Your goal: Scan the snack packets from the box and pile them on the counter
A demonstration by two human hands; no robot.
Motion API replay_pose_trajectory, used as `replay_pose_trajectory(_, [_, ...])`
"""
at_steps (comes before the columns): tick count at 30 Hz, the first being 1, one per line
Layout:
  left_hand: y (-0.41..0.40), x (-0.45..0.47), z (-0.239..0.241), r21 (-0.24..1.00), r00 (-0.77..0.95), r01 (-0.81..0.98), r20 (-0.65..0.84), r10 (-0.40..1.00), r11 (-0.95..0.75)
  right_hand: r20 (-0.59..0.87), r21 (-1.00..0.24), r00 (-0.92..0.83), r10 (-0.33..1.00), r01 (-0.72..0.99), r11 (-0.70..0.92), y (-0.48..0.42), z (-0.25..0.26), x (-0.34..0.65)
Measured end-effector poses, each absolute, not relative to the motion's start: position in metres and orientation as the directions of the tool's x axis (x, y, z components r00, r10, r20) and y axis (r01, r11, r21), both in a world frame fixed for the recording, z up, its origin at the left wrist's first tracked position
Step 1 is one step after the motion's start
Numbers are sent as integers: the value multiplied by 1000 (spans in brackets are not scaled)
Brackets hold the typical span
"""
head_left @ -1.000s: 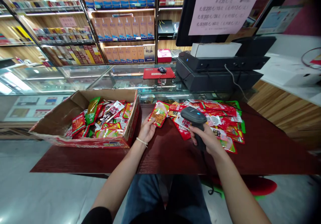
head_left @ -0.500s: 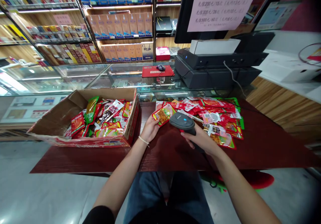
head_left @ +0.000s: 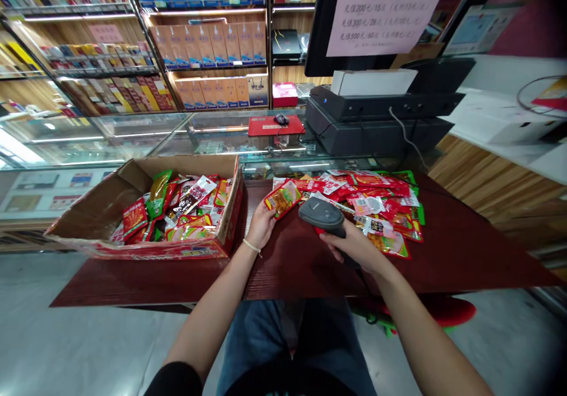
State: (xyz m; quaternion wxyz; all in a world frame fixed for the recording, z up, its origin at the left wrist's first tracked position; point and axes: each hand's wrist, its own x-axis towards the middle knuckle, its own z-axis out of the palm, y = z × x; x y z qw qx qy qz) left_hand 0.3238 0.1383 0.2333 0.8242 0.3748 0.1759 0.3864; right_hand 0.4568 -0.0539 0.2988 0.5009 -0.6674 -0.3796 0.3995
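Observation:
My left hand (head_left: 261,226) is closed on the lower left edge of a red and yellow snack packet (head_left: 283,199), holding it tilted above the table. In my right hand (head_left: 352,243) is a dark grey handheld barcode scanner (head_left: 322,214), gripped by its handle. The scanner's head points left toward the packet, a short gap apart from it. Beyond and to the right of the scanner lies a heap of red, white and green snack packets (head_left: 376,189). An open cardboard box (head_left: 228,230) on the left holds many mixed packets (head_left: 190,204).
The dark red table (head_left: 292,272) borders a glass display counter (head_left: 212,133) with a red mouse pad (head_left: 263,127) and a mouse (head_left: 282,119). At the right back stand a monitor (head_left: 321,29) and a black cash drawer (head_left: 376,133). A red stool (head_left: 456,310) sits below the table.
The packet in my left hand has turned slightly and shifted a little left, away from the scanner. The scanner's blue light no longer shows. The whole view has shifted slightly.

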Motion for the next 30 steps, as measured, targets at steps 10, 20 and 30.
replay_pose_trajectory(10, [134, 325, 219, 968, 577, -248, 166, 800, -22, -124, -991, 525, 842, -28, -129, -68, 295, 473])
replay_pose_trajectory(20, [139, 311, 229, 939, 590, 201, 111, 800, -279, -104, -994, 508, 855, -16, -111, -71, 312, 473])
replay_pose_trajectory(30, [112, 272, 304, 727, 830, 241, 188, 525, -643, -137, -988, 485, 864, -5, -154, -55, 319, 463])
